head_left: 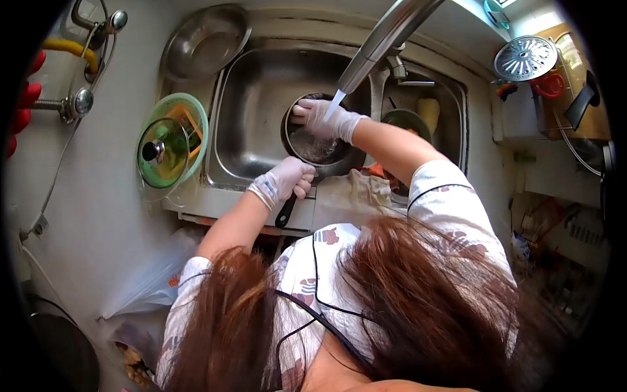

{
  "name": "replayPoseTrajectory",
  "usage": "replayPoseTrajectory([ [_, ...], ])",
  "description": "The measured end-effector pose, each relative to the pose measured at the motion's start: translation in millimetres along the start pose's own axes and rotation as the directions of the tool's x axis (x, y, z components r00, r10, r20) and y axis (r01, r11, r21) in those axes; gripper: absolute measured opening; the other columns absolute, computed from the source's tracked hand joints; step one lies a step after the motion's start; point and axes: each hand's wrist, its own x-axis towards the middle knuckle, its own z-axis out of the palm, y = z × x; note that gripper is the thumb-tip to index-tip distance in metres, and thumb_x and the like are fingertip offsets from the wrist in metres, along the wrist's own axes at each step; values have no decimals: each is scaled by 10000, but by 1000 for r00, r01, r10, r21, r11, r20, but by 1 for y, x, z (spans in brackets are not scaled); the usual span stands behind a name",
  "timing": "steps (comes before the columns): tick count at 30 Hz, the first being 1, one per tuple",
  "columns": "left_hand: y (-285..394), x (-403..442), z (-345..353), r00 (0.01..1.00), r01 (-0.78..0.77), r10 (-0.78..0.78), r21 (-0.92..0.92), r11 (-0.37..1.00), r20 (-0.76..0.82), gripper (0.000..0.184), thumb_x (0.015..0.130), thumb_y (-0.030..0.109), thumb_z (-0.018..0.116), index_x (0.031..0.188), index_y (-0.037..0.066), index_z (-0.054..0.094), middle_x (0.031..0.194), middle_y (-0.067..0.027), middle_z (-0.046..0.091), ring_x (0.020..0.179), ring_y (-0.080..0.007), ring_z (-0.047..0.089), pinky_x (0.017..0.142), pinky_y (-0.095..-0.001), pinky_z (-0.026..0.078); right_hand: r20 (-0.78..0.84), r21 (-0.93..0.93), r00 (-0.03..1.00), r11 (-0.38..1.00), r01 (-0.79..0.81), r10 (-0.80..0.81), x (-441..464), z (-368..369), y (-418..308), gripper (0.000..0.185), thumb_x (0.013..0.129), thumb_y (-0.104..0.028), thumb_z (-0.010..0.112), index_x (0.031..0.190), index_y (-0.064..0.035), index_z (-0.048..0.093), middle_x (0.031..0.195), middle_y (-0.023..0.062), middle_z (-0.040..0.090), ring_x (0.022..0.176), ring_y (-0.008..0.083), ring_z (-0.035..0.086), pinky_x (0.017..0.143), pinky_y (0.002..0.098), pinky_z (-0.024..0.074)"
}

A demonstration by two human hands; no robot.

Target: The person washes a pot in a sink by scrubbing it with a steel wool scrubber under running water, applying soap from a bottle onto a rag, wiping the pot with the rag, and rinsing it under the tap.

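Observation:
A round metal saucepan (323, 151) with water in its dark inside sits in the large sink basin (251, 85). My left hand (292, 178), in a clear glove, is closed around its handle close to the rim; the black handle end (285, 212) sticks out below the fist. Also gloved, my right hand (326, 119) reaches into the saucepan with fingers stretched toward its left inner wall. Water (335, 104) runs from the faucet (372, 49) onto that hand. Whether anything lies under the right palm is hidden.
A metal bowl (206, 42) stands at the back left. Below it, a green basin (201, 121) holds a glass lid (163, 153). The smaller right basin (450, 124) contains a bowl (406, 121) and a pale vegetable (428, 114). A cloth (353, 196) hangs over the front edge.

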Motion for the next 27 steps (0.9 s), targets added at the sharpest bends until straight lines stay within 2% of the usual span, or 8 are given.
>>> replayPoseTrajectory([
  [6,6,2,-9,1000,-9,14,-170,985,24,305,926,132,446,644,156,333,535,80,268,408,-34,229,330,-188,164,370,171,793,804,-570,483,5,13,-22,166,741,-197,592,839,-141,715,1062,20,571,1070,228,486,909,338,389],
  [8,2,3,1,999,-38,30,-200,979,-44,314,926,132,442,635,155,326,532,77,264,405,-39,226,331,-190,160,542,411,489,292,-864,684,17,45,-40,193,807,-170,561,912,-103,709,1029,85,641,985,246,598,809,363,457],
  [11,0,10,5,992,-77,62,-150,986,-106,319,918,129,436,621,163,325,530,71,254,402,-44,219,337,-193,156,693,458,631,464,-758,348,5,-7,-45,277,806,-165,538,1017,-37,666,1002,149,668,928,309,649,793,363,510],
  [13,-2,13,1,989,-72,56,-119,990,-136,317,910,121,436,617,170,325,531,73,253,402,-44,217,340,-196,156,528,749,787,262,-609,321,10,-1,-51,335,785,-148,571,1106,-77,637,1044,155,649,951,313,631,805,389,512],
  [16,1,11,3,992,-86,78,-88,992,-96,312,893,111,439,611,181,324,532,75,253,405,-46,216,347,-201,153,109,757,622,341,-558,775,37,23,-62,297,757,-108,568,1036,-90,667,1008,148,637,929,306,625,804,391,511],
  [20,-6,7,7,976,-145,126,-97,985,-176,318,901,132,449,611,173,326,537,71,257,411,-47,220,350,-204,151,450,476,618,412,-777,645,30,21,-26,193,793,-122,583,924,-48,704,1008,142,647,925,267,650,719,354,543],
  [23,-11,16,10,972,-143,115,-130,981,-204,313,909,140,454,621,163,334,537,68,263,412,-52,227,357,-205,163,747,388,418,171,-906,518,24,25,-34,265,825,-187,570,1042,-82,681,1080,120,658,993,262,642,815,358,520],
  [27,-19,23,10,965,-110,107,-2,994,-241,309,899,119,447,613,158,335,524,63,248,407,-66,236,365,-236,172,806,498,545,234,-835,232,27,20,-61,316,828,-209,531,1059,-37,663,1130,152,632,1044,316,608,891,350,471],
])
